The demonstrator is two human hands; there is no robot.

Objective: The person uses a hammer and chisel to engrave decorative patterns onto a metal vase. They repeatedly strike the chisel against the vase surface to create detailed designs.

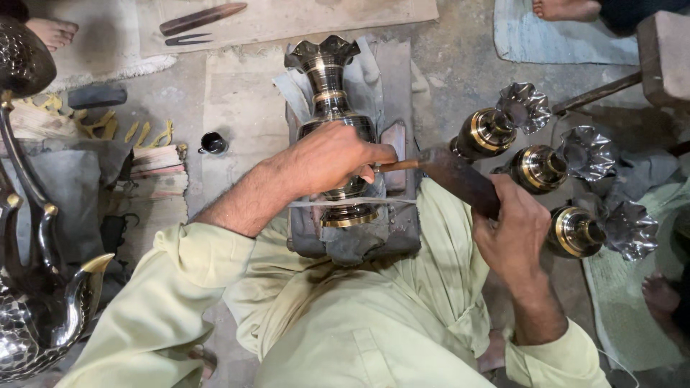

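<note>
A dark brass-banded vase (pixel 332 108) is laid on a grey padded block (pixel 392 230) on the floor, its long axis running away from the person, fluted mouth pointing to the far side and foot towards the lap. The left hand (pixel 327 158) is pressed over its belly, fingers closed around a thin chisel (pixel 399 165). The right hand (pixel 514 230) is closed around a wooden mallet (pixel 456 176) angled towards the chisel. Three similar vases (pixel 543 169) are laid at the right, mouths pointing right.
</note>
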